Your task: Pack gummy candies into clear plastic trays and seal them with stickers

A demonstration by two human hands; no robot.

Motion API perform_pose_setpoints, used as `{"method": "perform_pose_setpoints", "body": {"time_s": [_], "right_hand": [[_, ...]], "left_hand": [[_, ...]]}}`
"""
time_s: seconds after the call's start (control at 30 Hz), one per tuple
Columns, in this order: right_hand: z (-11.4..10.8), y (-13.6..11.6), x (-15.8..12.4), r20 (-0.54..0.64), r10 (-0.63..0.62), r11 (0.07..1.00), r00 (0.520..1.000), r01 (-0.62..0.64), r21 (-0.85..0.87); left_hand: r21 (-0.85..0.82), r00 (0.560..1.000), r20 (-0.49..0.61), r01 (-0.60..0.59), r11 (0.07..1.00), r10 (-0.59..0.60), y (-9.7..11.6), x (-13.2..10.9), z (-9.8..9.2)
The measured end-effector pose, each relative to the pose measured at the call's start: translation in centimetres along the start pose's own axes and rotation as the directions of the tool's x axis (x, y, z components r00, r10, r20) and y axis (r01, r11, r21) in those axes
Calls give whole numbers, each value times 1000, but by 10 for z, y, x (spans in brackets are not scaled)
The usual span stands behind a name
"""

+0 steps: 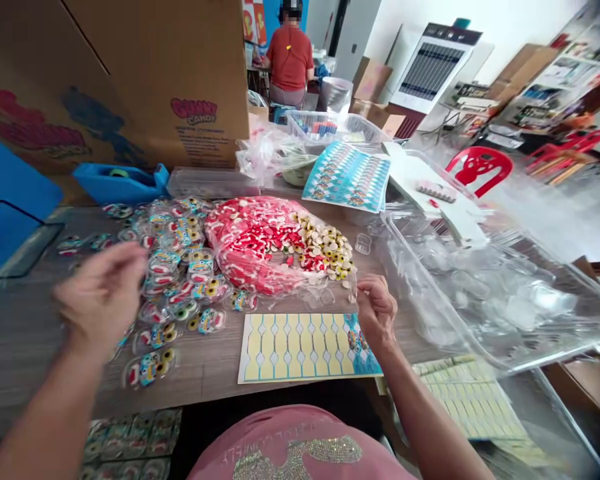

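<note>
My right hand (377, 308) is closed in a pinch on a small clear plastic case (353, 285), just above the sticker sheet's right end. That sticker sheet (293, 347) has rows of bare yellow backing, with a few blue printed labels left at the right. My left hand (100, 290) hangs at the left edge of a pile of filled, labelled candy cases (183, 247); motion blurs its fingers, so its hold is unclear. Between the hands lies an open plastic bag (240, 270) of red-and-white gummies, with yellowish eye-like gummies (330, 243) at its right side.
A large clear tub (485, 353) of empty cases stands at right. Behind are stacked blue label sheets (347, 177), a blue tape dispenser (123, 185) and a tall cardboard box (180, 80). A person in a red shirt (290, 57) sits farther back, facing away.
</note>
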State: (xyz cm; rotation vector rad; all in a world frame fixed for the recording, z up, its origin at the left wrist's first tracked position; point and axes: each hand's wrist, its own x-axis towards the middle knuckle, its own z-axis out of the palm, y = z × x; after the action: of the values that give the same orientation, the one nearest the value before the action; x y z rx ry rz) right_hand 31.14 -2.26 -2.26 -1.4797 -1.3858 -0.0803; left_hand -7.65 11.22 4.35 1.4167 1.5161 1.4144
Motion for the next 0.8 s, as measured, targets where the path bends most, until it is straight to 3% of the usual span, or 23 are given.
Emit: {"method": "perform_pose_setpoints", "body": {"time_s": [0.03, 0.07, 0.1, 0.13, 0.17, 0.2, 0.23, 0.33, 0.5, 0.67, 0.8], "right_hand": [[4, -8, -4, 17, -24, 999, 1000, 23, 34], [8, -17, -7, 46, -55, 996, 997, 52, 67], [13, -26, -10, 82, -95, 991, 992, 87, 98], [17, -35, -12, 122, -142, 984, 982, 126, 129], [21, -43, -14, 160, -190, 973, 969, 165, 159], [23, -50, -15, 190, -237, 962, 953, 201, 187], [25, -56, -17, 212, -275, 950, 938, 231, 209], [25, -60, -23, 240, -317, 935, 918, 260, 240], [22, -53, -38, 254, -269, 938, 929, 193, 288], [26, -56, -44, 209, -214, 931, 954, 134, 339], [29, -53, -42, 243, -306, 921, 921, 222, 319]], "left_hand": [[-58, 994, 111, 11, 998, -4, 11, -27, 16], [-133, 948, 311, 115, 984, -69, 21, -53, 35], [-186, 835, 530, 288, 939, -151, 28, -77, 54], [-213, 681, 705, 469, 857, -198, 32, -97, 74], [-225, 557, 804, 608, 761, -207, 35, -113, 92], [-231, 466, 863, 708, 668, -194, 36, -125, 107], [-243, 414, 894, 767, 593, -169, 35, -133, 119], [-284, 388, 913, 828, 483, -128, 29, -143, 136], [-243, 335, 928, 876, 415, -162, 20, -147, 133], [-285, 386, 884, 893, 349, -266, 16, -155, 133], [-267, 379, 881, 892, 364, -283, 17, -153, 129]]}}
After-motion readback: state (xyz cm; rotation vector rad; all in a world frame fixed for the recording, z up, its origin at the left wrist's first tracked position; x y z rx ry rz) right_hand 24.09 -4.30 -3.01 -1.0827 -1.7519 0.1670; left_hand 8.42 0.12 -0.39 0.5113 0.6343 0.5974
